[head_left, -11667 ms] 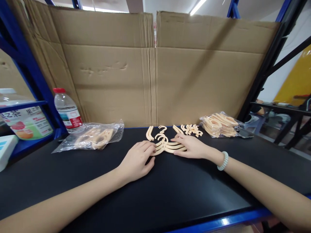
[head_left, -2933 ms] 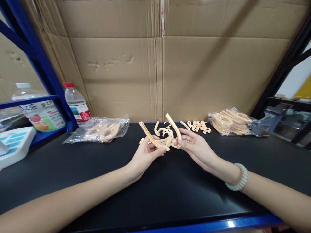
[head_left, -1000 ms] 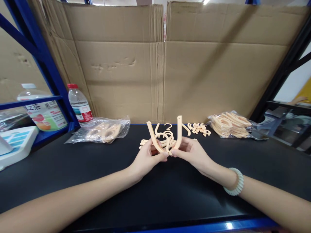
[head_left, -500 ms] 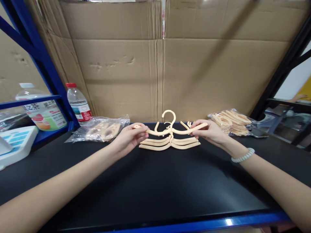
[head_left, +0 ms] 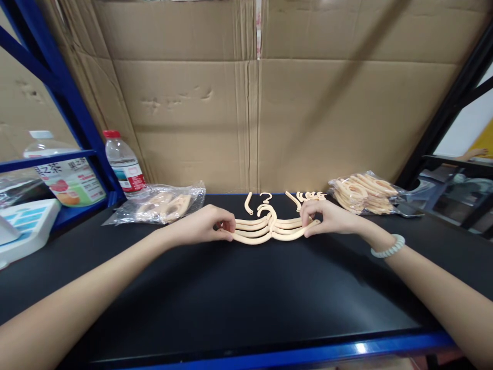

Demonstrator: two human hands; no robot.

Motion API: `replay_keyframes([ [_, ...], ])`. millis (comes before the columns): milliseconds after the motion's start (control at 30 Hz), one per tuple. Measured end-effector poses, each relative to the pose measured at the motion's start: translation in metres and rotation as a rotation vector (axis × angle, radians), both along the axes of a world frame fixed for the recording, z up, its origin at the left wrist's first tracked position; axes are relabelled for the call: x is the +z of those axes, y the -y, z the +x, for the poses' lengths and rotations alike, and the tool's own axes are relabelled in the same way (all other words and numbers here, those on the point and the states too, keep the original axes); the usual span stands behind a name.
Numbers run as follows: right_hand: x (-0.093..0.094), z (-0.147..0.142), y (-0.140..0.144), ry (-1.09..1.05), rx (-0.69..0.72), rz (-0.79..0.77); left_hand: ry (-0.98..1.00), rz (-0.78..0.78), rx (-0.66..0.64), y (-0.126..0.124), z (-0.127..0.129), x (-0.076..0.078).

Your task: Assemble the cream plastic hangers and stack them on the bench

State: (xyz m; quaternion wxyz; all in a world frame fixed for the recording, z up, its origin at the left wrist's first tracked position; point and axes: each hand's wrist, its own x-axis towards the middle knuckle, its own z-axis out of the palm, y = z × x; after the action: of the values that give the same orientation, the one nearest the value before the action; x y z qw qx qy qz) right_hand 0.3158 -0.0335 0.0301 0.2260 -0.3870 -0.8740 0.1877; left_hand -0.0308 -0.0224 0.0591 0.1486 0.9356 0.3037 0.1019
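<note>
Both hands (head_left: 208,228) pinch hanger stack (head_left: 269,229); bagged hangers (head_left: 362,192) right

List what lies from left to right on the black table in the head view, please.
Clear plastic water bottle with red cap → crinkled clear plastic bag → left hand → stack of beige plastic hangers → right hand → clear bag of beige hanger parts.

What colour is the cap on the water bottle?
Red, on the water bottle in the head view.
</note>
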Motion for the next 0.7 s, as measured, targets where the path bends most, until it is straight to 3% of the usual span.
replay_keyframes([
  [367, -0.004, -0.001, 0.0, 0.138, -0.013, 0.09, -0.159, 0.252, -0.046, 0.007, 0.005, -0.006],
  [700, -0.005, -0.004, 0.001, 0.153, -0.083, 0.107, -0.235, 0.424, 0.029, 0.005, 0.006, -0.013],
])
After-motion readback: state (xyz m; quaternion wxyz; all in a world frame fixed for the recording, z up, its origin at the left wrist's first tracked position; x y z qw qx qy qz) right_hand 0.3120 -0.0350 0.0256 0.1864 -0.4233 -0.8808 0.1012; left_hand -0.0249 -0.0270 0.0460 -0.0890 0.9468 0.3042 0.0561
